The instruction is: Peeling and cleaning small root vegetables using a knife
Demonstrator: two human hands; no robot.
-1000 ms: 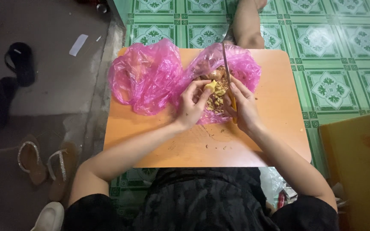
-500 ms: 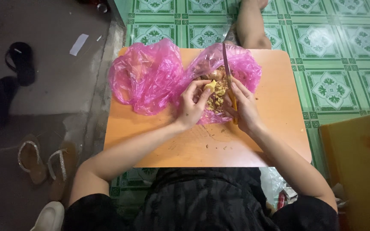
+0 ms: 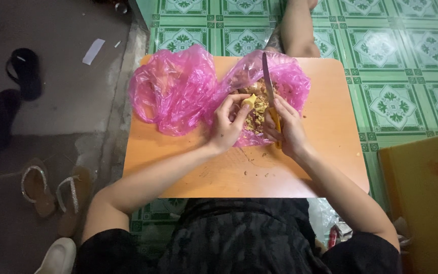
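gripping a knife (image 3: 268, 81), right hand (image 3: 286, 128); left hand (image 3: 227, 127) pinches yellow piece (image 3: 249, 101) mid-table (image 3: 325, 157).

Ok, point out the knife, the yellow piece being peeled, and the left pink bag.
knife (image 3: 266, 76): head view, middle of the blade.
yellow piece (image 3: 249, 101): head view, its bare top above the fingers.
left pink bag (image 3: 173, 89): head view, centre of the crumpled plastic.

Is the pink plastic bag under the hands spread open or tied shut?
Spread open: the pink plastic bag lies flattened on the orange table, with brownish peelings piled exposed on it.
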